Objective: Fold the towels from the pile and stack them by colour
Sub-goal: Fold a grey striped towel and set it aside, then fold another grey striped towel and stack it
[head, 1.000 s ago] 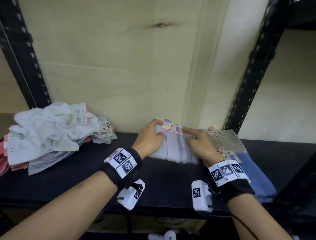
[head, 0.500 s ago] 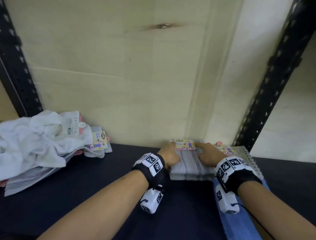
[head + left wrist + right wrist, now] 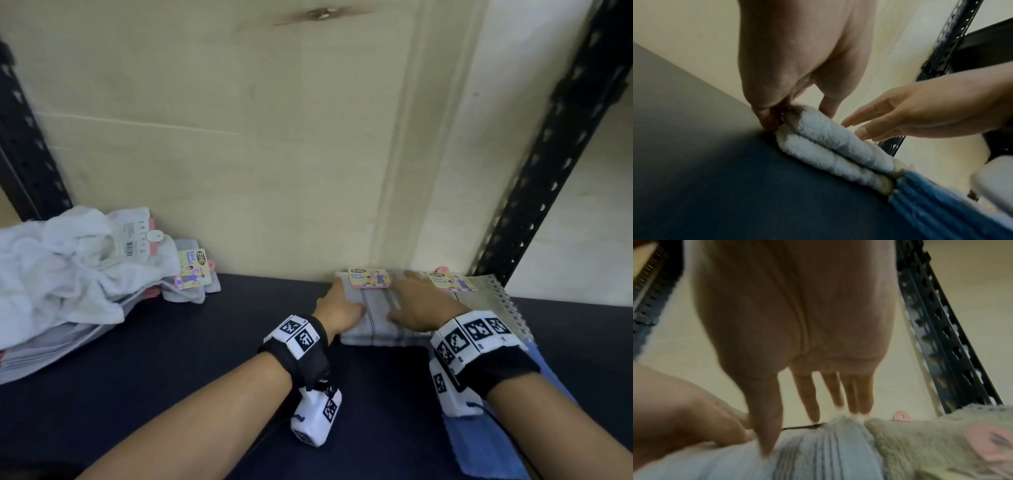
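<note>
Grey striped towel (image 3: 383, 318), folded, sits at the shelf's (image 3: 171, 359) back wall beside the beige one (image 3: 486, 298), left hand (image 3: 337, 311) pinching its edge, right hand (image 3: 423, 308) flat on top; next, likely, fetch from the pile (image 3: 68, 270).

Pale plywood back panel (image 3: 212, 144), knot near top; black perforated uprights (image 3: 534, 178) either side; dark shelf surface (image 3: 178, 370).

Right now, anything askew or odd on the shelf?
Nothing damaged. The folded grey striped towel lies square under both hands, beside the beige towel and blue towel. Only the unfolded pile at the left is rumpled, with a face-towel tag sticking out.
</note>
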